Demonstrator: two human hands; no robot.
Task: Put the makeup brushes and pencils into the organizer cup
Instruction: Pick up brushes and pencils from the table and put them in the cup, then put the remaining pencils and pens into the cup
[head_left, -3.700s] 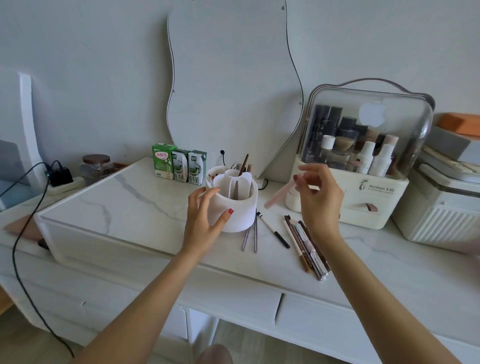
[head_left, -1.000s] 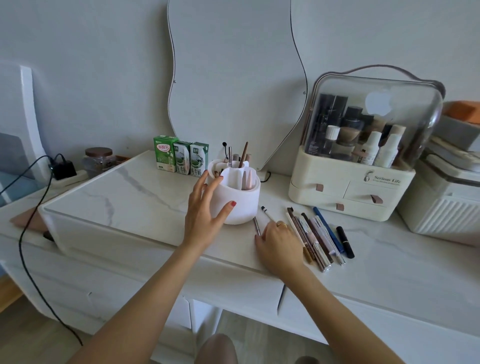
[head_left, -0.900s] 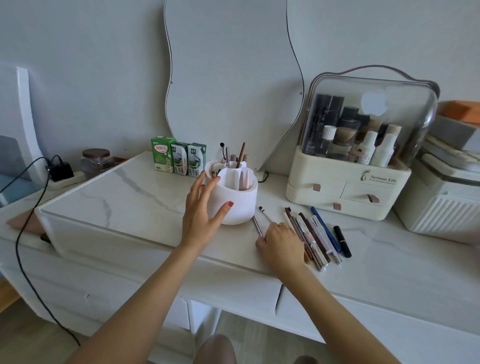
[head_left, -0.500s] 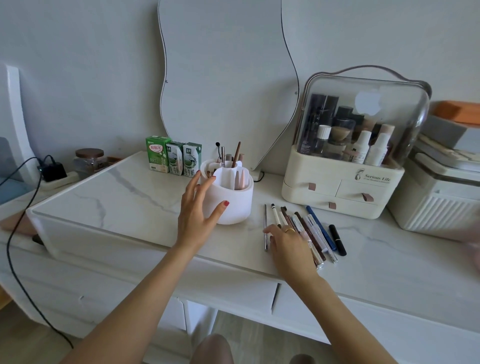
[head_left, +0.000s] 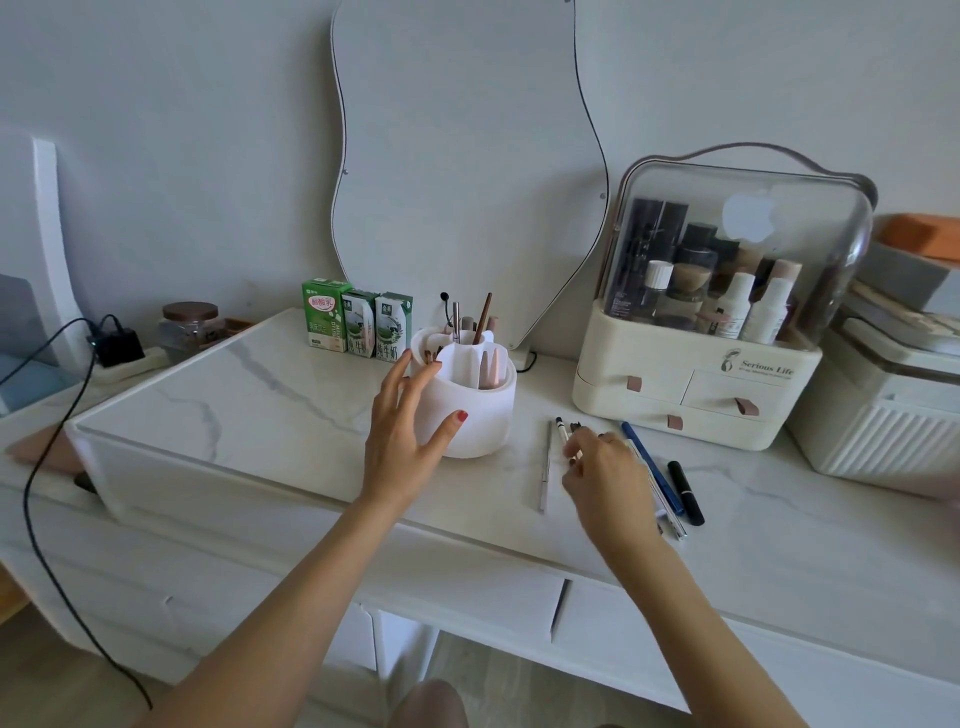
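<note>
While your right hand rests palm-down over the near ends of the loose pencils and brushes, fingers curled toward a black-tipped one with no grip that can be confirmed, your left hand is spread open against the side of the organizer cup. The sticks lie side by side on the marble top, long axes running away from you. The cup stands to their left, so the right hand, being nearer, must carry leftward.
</note>
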